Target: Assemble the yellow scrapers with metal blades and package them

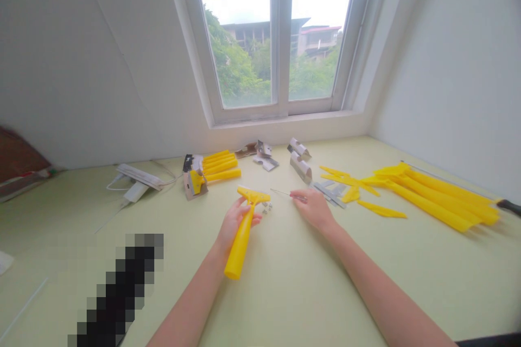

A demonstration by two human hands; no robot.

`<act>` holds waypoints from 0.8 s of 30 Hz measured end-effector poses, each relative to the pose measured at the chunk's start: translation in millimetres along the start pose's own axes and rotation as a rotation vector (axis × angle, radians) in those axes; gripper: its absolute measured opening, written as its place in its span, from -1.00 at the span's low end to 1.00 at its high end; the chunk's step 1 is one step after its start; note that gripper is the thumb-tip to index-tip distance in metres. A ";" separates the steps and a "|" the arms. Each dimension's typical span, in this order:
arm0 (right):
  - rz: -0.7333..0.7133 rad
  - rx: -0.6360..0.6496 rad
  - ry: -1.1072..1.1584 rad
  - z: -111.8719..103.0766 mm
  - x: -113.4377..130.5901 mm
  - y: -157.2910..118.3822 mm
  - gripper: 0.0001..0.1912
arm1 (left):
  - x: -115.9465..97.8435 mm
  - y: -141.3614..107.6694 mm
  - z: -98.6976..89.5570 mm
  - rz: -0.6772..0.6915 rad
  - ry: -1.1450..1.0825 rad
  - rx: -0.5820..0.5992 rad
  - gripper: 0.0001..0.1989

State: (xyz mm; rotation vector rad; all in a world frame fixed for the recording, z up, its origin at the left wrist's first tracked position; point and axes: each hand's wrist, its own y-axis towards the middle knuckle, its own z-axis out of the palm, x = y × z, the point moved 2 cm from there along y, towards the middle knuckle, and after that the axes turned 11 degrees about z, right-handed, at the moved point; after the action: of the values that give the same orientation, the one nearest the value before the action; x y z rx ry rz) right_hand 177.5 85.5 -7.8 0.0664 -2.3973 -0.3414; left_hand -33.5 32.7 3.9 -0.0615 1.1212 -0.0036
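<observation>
My left hand (228, 225) is closed around a yellow scraper (243, 236), whose wide head points away from me and whose round handle end faces me. My right hand (316, 209) pinches a thin metal rod-like tool (280, 192), perhaps a slim screwdriver; its tip points left toward the scraper head without touching it. Small metal pieces (266, 207), too small to name surely, lie just right of the scraper head. Beyond my right hand are flat grey metal strips (331, 194) and loose flat yellow pieces (352, 194).
Several yellow handles (439, 198) lie at the right, beside a long rod with a black grip (508, 207). Yellow scrapers with card sleeves (220, 167) are grouped at back left. Folded cards (300, 166) stand near the window. A white power strip (139, 177) with cords lies left.
</observation>
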 end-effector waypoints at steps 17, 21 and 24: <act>0.184 -0.231 0.089 -5.5 -11.8 70.4 -0.46 | -4.9 -5.3 2.7 -0.032 -0.119 0.085 -0.51; 0.304 -0.233 0.246 -12.9 -21.6 82.9 -0.60 | -1.9 -4.9 0.5 0.008 -0.166 0.103 -0.70; 0.374 -0.279 0.362 -17.4 -23.4 81.4 -0.77 | -2.5 -3.2 -1.3 0.026 -0.217 0.006 -0.85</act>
State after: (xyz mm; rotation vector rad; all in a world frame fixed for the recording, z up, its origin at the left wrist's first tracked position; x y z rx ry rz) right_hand 210.2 163.3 11.0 -0.4085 -1.9344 -0.4401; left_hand -35.6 29.5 5.8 -0.0412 0.9047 0.0226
